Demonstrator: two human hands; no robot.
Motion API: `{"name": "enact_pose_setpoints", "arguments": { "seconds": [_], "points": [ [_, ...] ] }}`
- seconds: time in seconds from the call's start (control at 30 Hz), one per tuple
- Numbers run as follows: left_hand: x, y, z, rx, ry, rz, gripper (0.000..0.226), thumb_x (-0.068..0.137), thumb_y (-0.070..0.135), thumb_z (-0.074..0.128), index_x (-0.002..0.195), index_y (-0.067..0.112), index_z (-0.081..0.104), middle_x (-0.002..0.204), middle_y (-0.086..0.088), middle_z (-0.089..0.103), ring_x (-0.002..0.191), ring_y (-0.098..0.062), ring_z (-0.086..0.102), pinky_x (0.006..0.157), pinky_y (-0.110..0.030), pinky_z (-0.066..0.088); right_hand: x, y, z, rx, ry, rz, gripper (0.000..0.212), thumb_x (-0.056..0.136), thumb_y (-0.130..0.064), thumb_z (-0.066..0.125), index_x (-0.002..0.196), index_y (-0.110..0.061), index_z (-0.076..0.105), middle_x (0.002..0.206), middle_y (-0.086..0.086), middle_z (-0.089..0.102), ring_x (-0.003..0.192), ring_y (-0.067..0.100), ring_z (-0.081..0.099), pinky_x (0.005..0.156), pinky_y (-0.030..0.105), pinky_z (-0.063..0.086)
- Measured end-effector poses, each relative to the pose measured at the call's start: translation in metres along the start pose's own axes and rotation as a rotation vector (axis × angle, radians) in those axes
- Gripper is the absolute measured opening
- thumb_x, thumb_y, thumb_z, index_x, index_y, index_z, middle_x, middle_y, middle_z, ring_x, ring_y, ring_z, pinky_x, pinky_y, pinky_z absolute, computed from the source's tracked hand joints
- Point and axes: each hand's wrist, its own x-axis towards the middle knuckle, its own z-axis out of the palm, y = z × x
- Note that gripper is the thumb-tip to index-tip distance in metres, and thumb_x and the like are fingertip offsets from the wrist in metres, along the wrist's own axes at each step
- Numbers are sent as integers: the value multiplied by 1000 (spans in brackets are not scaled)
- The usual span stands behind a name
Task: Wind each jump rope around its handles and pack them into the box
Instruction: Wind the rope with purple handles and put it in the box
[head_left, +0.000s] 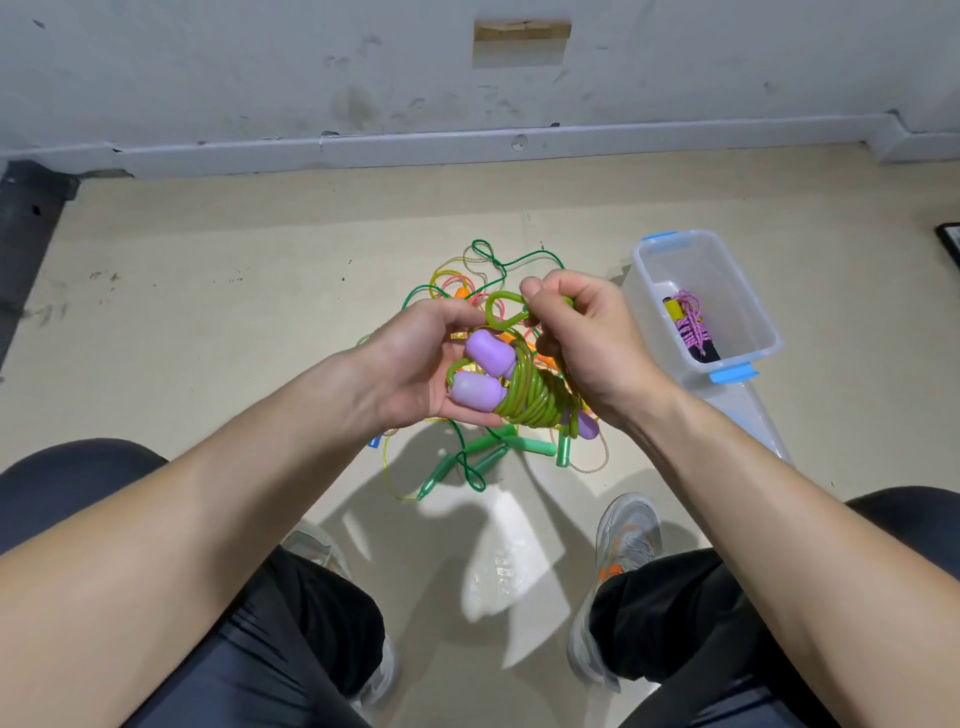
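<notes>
Gripping purple handles (480, 371) w/ my left hand (415, 364); right hand (582, 338) pinches green rope (524, 395) loop (mostly wound). Clear box (753, 332) on floor, right side, holds pink-wound rope (688, 325).

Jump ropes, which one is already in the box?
The pink rope, wound up inside the clear box. The green rope is held up; the tangled pile lies on the floor.

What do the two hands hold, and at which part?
The left hand holds the purple handles of the green jump rope; the right hand pinches a free loop of it.
</notes>
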Motion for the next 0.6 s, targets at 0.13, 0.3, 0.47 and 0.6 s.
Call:
{"name": "enact_pose_setpoints", "arguments": {
  "seconds": [0.13,0.3,0.47,0.6],
  "points": [
    [1,0,-3,-1,-6,-24,23,98,24,46,106,18,66,98,-7,70,80,-36,68,76,-55,59,-1,-1,-1,71,-25,58,36,100,-8,57,65,-10,50,49,-12,53,42,3,42,44,17,33],
    [-1,3,-4,-46,-36,-48,23,97,20,44,103,16,66,102,-11,70,93,-37,63,101,-65,43,2,5,-7,53,-85,56,41,94,-6,66,56,-21,61,51,-9,51,46,9,39,48,23,31],
    [-1,6,-6,-23,-16,-47,25,98,22,46,103,11,67,94,-9,71,88,-36,64,96,-60,49,5,7,-13,-42,-139,15,29,84,-19,72,57,-21,62,56,5,31,57,19,24,55,32,21],
    [0,6,-7,-13,-5,-31,24,99,22,44,104,10,65,87,-7,69,93,-34,59,101,-59,46,5,7,-15,-192,-180,-13,33,91,-11,71,61,-19,60,48,-11,33,52,11,23,51,22,22]
  ]
}}
